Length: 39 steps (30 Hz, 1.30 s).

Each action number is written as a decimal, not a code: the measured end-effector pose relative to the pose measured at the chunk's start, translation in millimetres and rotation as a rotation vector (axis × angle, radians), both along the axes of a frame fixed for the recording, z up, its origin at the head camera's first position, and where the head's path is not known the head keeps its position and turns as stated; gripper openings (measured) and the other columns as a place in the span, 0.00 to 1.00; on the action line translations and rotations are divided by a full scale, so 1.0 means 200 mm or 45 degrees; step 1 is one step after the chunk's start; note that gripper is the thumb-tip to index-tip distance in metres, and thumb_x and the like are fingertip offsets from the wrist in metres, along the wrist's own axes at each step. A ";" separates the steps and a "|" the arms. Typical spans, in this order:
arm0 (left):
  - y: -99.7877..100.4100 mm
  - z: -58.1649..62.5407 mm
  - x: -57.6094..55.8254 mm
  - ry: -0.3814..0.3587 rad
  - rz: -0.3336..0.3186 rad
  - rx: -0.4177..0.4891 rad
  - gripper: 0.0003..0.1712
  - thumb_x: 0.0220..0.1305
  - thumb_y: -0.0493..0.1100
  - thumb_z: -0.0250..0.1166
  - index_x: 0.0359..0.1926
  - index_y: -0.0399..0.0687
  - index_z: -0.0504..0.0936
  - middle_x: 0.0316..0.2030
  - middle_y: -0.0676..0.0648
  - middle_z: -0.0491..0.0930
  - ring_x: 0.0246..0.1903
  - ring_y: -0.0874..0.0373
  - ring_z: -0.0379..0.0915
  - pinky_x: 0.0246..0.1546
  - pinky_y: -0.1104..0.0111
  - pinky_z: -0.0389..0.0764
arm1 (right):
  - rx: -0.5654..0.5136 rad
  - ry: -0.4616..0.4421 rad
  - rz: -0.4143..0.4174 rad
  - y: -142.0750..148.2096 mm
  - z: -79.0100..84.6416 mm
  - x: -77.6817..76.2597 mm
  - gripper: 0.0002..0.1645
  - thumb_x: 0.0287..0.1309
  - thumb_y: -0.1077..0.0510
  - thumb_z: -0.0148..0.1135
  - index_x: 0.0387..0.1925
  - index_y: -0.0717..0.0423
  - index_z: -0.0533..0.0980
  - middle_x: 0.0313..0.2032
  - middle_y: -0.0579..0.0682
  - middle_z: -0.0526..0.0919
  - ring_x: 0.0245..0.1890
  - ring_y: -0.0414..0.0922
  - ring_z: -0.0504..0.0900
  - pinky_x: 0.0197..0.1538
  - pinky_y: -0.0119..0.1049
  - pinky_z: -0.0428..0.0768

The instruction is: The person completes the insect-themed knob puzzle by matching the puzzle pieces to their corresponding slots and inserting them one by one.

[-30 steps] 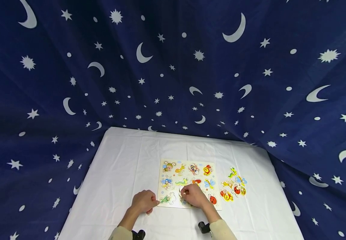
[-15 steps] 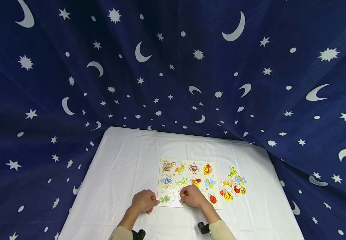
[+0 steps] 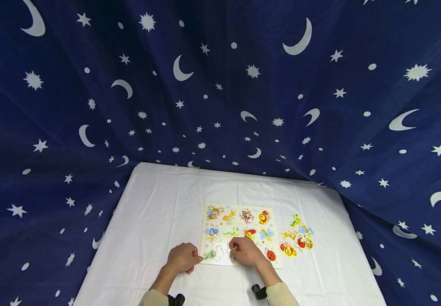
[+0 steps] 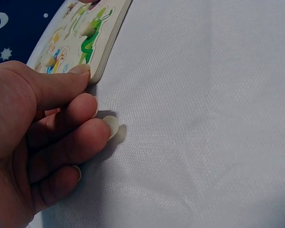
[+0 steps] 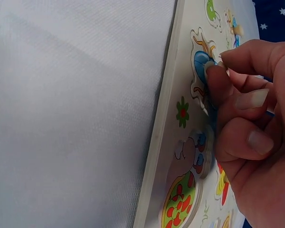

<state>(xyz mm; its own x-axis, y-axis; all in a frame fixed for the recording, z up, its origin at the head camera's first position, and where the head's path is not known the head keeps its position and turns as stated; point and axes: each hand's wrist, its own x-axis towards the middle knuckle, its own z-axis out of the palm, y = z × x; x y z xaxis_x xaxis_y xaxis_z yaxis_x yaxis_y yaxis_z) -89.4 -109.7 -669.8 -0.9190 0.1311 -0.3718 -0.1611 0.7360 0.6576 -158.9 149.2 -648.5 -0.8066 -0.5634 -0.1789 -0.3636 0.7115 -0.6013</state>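
Observation:
A pale wooden puzzle board [image 3: 238, 225] with insect pictures lies on the white table. At its near left corner is my left hand [image 3: 182, 257], its thumb on top of the corner and index finger at the edge, the other fingers curled. My right hand [image 3: 245, 251] is over the board's nearest row. Its thumb and index finger pinch at a blue bug piece [image 5: 201, 61] with orange legs, which lies at the board surface; the fingers hide its grip and part of its outline. A green grasshopper piece [image 4: 89, 42] with a round knob sits near the left hand.
Several loose insect pieces [image 3: 302, 242] lie in a cluster right of the board, some overlapping. White cloth [image 3: 159, 204] covers the table. A dark blue curtain [image 3: 220, 85] with moons and stars hangs behind and at both sides.
My right hand has shifted slightly toward me, uncovering more of the red insect in the row above. The left hand has stayed at the corner.

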 end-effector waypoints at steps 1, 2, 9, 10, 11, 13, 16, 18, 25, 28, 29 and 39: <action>0.00 0.00 0.00 0.004 0.000 0.003 0.20 0.58 0.52 0.68 0.14 0.55 0.73 0.04 0.57 0.72 0.05 0.63 0.68 0.14 0.67 0.63 | 0.004 -0.005 -0.012 0.00 0.00 0.00 0.04 0.52 0.62 0.64 0.31 0.51 0.78 0.18 0.38 0.69 0.18 0.32 0.63 0.25 0.27 0.63; 0.00 0.00 0.00 0.009 0.000 0.005 0.20 0.58 0.52 0.68 0.14 0.55 0.73 0.04 0.57 0.72 0.05 0.62 0.69 0.14 0.66 0.63 | 0.003 -0.008 -0.022 0.00 0.00 0.00 0.03 0.53 0.61 0.63 0.31 0.51 0.78 0.17 0.38 0.69 0.18 0.32 0.63 0.25 0.28 0.63; 0.00 -0.01 0.00 0.019 0.009 0.003 0.20 0.58 0.52 0.68 0.14 0.55 0.72 0.04 0.57 0.72 0.05 0.63 0.69 0.15 0.66 0.64 | -0.080 0.021 -0.143 0.04 0.02 -0.04 0.03 0.61 0.59 0.61 0.31 0.52 0.79 0.15 0.38 0.71 0.15 0.32 0.64 0.22 0.28 0.65; 0.00 -0.01 0.00 0.018 0.008 0.002 0.20 0.58 0.53 0.68 0.14 0.56 0.72 0.04 0.57 0.72 0.05 0.63 0.69 0.15 0.66 0.64 | -0.098 0.033 -0.164 0.05 0.02 -0.05 0.03 0.61 0.59 0.61 0.31 0.52 0.79 0.15 0.39 0.71 0.14 0.33 0.65 0.22 0.28 0.65; 0.00 -0.01 0.00 0.018 0.008 0.001 0.20 0.58 0.53 0.68 0.14 0.56 0.72 0.04 0.57 0.73 0.05 0.63 0.69 0.15 0.66 0.64 | -0.101 0.043 -0.189 0.06 0.02 -0.05 0.03 0.61 0.60 0.61 0.31 0.52 0.78 0.15 0.39 0.71 0.14 0.33 0.64 0.22 0.28 0.65; 0.00 -0.01 0.00 0.014 0.006 -0.002 0.20 0.58 0.53 0.68 0.14 0.56 0.72 0.05 0.57 0.73 0.05 0.63 0.69 0.15 0.66 0.64 | -0.108 0.058 -0.244 0.09 0.02 -0.07 0.04 0.61 0.60 0.61 0.30 0.52 0.78 0.14 0.39 0.70 0.13 0.33 0.63 0.21 0.28 0.64; 0.00 -0.01 0.00 0.012 0.003 -0.001 0.20 0.58 0.52 0.68 0.15 0.56 0.72 0.05 0.57 0.73 0.06 0.63 0.69 0.15 0.66 0.64 | -0.111 0.046 -0.344 0.13 0.02 -0.09 0.04 0.61 0.60 0.61 0.29 0.52 0.78 0.13 0.39 0.68 0.11 0.33 0.61 0.19 0.28 0.62; 0.00 0.00 0.00 0.010 0.005 0.005 0.20 0.58 0.52 0.68 0.15 0.55 0.73 0.05 0.57 0.73 0.06 0.62 0.70 0.15 0.66 0.64 | -0.121 0.041 -0.403 0.16 0.02 -0.09 0.04 0.60 0.60 0.60 0.30 0.52 0.79 0.12 0.40 0.66 0.11 0.34 0.60 0.18 0.28 0.60; 0.00 -0.01 0.00 0.006 0.001 -0.006 0.20 0.58 0.52 0.68 0.15 0.56 0.73 0.05 0.57 0.73 0.06 0.62 0.70 0.15 0.66 0.64 | -0.083 0.072 -0.558 0.24 0.00 -0.09 0.04 0.60 0.59 0.61 0.30 0.53 0.80 0.13 0.41 0.69 0.12 0.35 0.63 0.19 0.29 0.61; 0.00 0.00 0.00 0.008 0.001 -0.008 0.20 0.58 0.53 0.68 0.15 0.56 0.72 0.05 0.57 0.73 0.06 0.62 0.70 0.16 0.66 0.64 | -0.068 0.102 -0.613 0.27 -0.01 -0.09 0.03 0.58 0.60 0.62 0.29 0.53 0.80 0.15 0.41 0.71 0.15 0.37 0.65 0.22 0.30 0.63; 0.00 0.00 0.00 0.008 0.002 -0.008 0.20 0.58 0.53 0.68 0.15 0.56 0.72 0.05 0.57 0.73 0.06 0.62 0.70 0.16 0.66 0.64 | -0.059 0.112 -0.627 0.28 -0.01 -0.10 0.03 0.57 0.60 0.62 0.29 0.52 0.79 0.15 0.41 0.72 0.15 0.37 0.66 0.22 0.30 0.63; 0.01 0.01 0.00 0.021 -0.005 -0.004 0.20 0.58 0.52 0.68 0.15 0.55 0.72 0.05 0.57 0.73 0.05 0.63 0.69 0.15 0.66 0.64 | -0.029 0.155 -0.776 0.37 0.00 -0.11 0.04 0.56 0.60 0.60 0.29 0.55 0.80 0.15 0.43 0.75 0.15 0.38 0.69 0.22 0.33 0.65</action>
<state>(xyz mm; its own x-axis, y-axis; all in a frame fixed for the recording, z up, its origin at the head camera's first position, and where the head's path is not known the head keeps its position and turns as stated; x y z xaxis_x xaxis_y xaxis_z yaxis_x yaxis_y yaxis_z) -88.5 -108.5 -668.6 -0.9246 0.1332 -0.3569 -0.1474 0.7388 0.6577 -180.9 223.6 -648.7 -0.9983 0.0024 -0.0586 0.0371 0.8005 -0.5982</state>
